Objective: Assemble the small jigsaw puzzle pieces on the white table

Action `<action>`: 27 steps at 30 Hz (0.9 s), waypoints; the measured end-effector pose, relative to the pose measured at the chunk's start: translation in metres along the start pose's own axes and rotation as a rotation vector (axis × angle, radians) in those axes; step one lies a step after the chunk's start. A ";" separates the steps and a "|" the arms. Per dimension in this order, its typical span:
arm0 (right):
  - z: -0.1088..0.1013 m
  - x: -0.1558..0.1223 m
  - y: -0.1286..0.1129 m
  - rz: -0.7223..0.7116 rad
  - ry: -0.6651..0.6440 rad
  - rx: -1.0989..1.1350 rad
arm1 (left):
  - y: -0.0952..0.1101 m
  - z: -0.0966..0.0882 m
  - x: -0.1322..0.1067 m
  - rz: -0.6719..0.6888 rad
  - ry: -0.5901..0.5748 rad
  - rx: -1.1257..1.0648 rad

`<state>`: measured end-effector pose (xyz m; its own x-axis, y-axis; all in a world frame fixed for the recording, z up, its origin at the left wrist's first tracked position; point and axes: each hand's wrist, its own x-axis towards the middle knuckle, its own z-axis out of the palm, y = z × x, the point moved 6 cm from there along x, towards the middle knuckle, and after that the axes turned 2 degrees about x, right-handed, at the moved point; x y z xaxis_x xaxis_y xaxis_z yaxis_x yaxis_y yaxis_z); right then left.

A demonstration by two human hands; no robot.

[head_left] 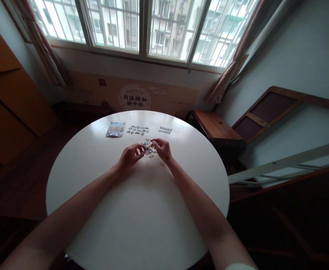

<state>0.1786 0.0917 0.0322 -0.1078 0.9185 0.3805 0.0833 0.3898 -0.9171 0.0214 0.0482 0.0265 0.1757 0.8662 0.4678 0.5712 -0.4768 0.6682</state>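
Note:
A small pile of jigsaw pieces (150, 151) lies on the round white table (136, 221), between my two hands. My left hand (130, 155) has its fingers curled and pinched at the left edge of the pile. My right hand (161, 149) is also curled, its fingertips pinched over the pile's top right. What each hand grips is too small to make out. Two rows of sorted pieces (138, 130) and a smaller group (165, 130) lie farther back. A colourful picture card (115, 129) lies at the back left.
A cardboard box with printed characters (136, 98) leans under the window. A wooden bench (216, 127) stands to the right of the table, with wooden frames (268, 108) leaning on the wall. A wooden cabinet (9, 105) is at left.

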 end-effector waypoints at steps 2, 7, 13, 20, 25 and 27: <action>-0.001 0.002 -0.002 0.017 0.020 -0.028 | -0.001 -0.001 0.001 -0.012 0.013 -0.022; 0.001 -0.004 0.006 0.081 0.072 -0.115 | -0.005 -0.001 0.003 -0.033 0.040 -0.087; 0.008 -0.029 0.010 0.071 0.068 -0.119 | -0.008 0.001 0.004 -0.050 0.032 -0.171; 0.014 -0.037 0.006 0.043 0.020 -0.101 | -0.006 0.000 0.003 -0.040 0.023 -0.189; 0.014 -0.037 0.005 0.036 0.010 -0.066 | -0.003 0.001 0.003 -0.021 0.001 -0.186; 0.014 -0.037 0.005 0.039 0.001 -0.047 | -0.002 0.001 0.003 -0.019 -0.002 -0.179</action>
<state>0.1689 0.0584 0.0117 -0.1021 0.9333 0.3444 0.1335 0.3559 -0.9249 0.0212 0.0517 0.0256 0.1678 0.8753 0.4535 0.4228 -0.4795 0.7690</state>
